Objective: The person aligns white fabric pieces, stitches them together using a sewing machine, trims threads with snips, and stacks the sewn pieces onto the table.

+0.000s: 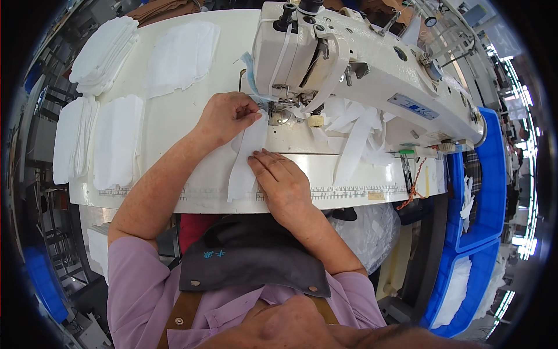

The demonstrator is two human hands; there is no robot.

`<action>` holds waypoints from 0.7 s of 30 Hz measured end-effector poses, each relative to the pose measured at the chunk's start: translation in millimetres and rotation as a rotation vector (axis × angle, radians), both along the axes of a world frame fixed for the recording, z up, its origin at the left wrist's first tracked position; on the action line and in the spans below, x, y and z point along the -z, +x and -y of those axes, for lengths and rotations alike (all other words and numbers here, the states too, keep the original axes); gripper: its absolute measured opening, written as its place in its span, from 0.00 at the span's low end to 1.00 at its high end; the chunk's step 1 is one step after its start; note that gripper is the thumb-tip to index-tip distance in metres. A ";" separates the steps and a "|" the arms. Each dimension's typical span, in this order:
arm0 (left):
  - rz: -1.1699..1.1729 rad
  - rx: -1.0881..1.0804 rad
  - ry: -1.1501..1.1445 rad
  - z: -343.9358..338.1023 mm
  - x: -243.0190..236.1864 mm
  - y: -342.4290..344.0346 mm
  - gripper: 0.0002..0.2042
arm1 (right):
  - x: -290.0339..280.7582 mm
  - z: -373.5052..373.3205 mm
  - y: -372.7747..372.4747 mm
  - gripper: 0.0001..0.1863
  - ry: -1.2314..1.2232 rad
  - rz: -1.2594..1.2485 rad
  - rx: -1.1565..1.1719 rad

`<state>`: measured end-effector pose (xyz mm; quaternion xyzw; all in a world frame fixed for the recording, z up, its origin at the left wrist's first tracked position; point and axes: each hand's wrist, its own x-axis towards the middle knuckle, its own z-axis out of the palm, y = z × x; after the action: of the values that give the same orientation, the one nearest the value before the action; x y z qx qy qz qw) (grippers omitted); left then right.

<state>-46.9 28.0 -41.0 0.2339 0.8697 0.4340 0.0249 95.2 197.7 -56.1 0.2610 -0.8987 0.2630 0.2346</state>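
We see our left hand [224,118] with its grip pinched on the upper end of a white cloth strip [243,180], just beside the needle area of the sewing machine [372,67]. The strip lies on the pale surface [160,125], slanting toward its front edge and crossing the printed ruler [349,192]. Our right hand [285,186] is palm down, fingertips touching the strip's right edge; we cannot tell whether its grip grasps the cloth. Four white cloth piles [118,142] sit at our left, and loose white strips [356,139] lie at our right, under the machine's arm.
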 end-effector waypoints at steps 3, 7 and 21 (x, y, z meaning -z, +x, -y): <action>-0.039 0.002 0.006 0.8 4.0 0.6 0.07 | -2.2 1.2 0.4 0.21 0.004 -0.005 -0.002; -0.059 -0.001 -0.013 -0.4 6.3 1.6 0.07 | -1.8 0.9 0.7 0.21 0.015 -0.009 0.014; -0.096 -0.009 -0.046 -0.3 8.3 2.6 0.07 | -3.1 3.1 0.9 0.19 0.027 -0.024 0.042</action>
<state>-44.3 28.3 -49.3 0.2497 0.8806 0.4024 -0.0134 96.1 194.7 -53.0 0.2483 -0.9046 0.2426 0.2473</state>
